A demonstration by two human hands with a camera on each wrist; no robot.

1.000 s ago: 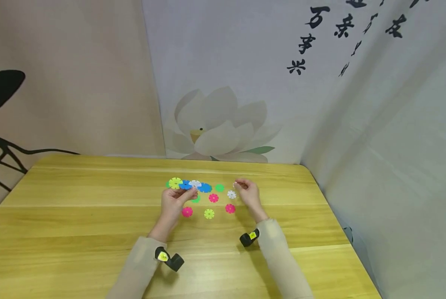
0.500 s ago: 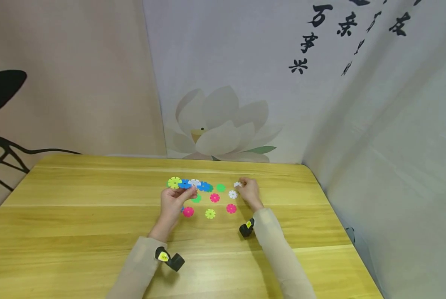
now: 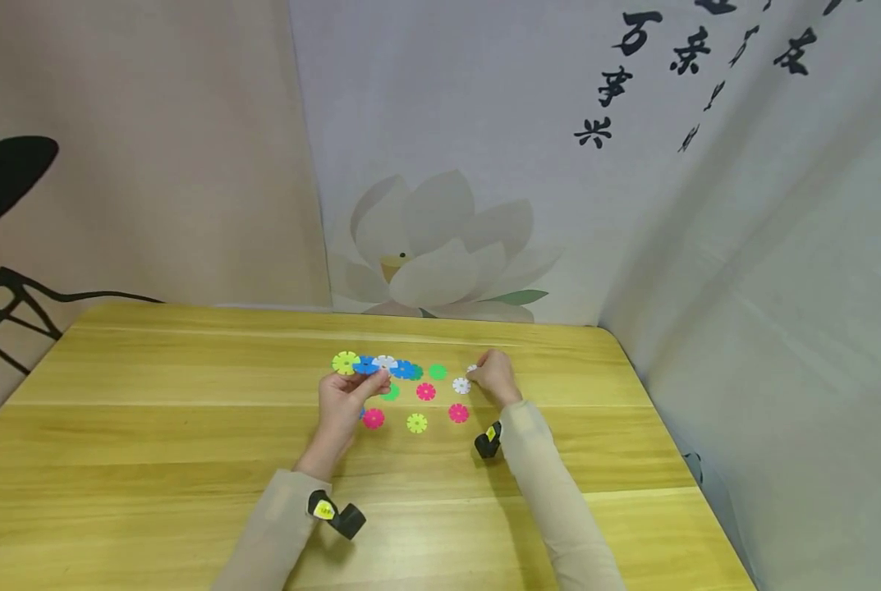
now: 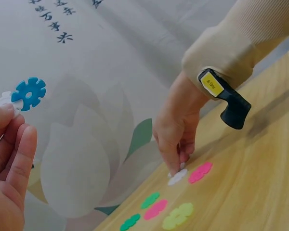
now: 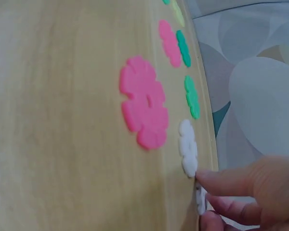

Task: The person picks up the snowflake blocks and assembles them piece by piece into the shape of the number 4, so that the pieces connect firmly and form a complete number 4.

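My left hand (image 3: 344,402) pinches a row of joined plastic snowflake discs above the table; yellow (image 3: 346,363), blue (image 3: 366,364), white (image 3: 384,363) and another blue (image 3: 403,369) show. The blue end disc (image 4: 29,94) sticks out past the fingers in the left wrist view. At the table surface, my right hand (image 3: 495,377) pinches a white snowflake disc (image 5: 201,198) between thumb and fingers, which partly cover it. Right beside the thumb a second white disc (image 5: 188,148) lies flat. A pink disc (image 5: 144,103) lies nearer the wrist camera.
Several loose discs lie on the wooden table (image 3: 189,492) between the hands: pink (image 3: 426,391), yellow (image 3: 417,423), green (image 3: 438,372) and another pink (image 3: 458,413). A printed curtain (image 3: 447,123) hangs behind the table's far edge.
My right hand has shifted slightly right, and the white disc in it has come down close to the table. The left hand keeps holding the joined discs in about the same place.
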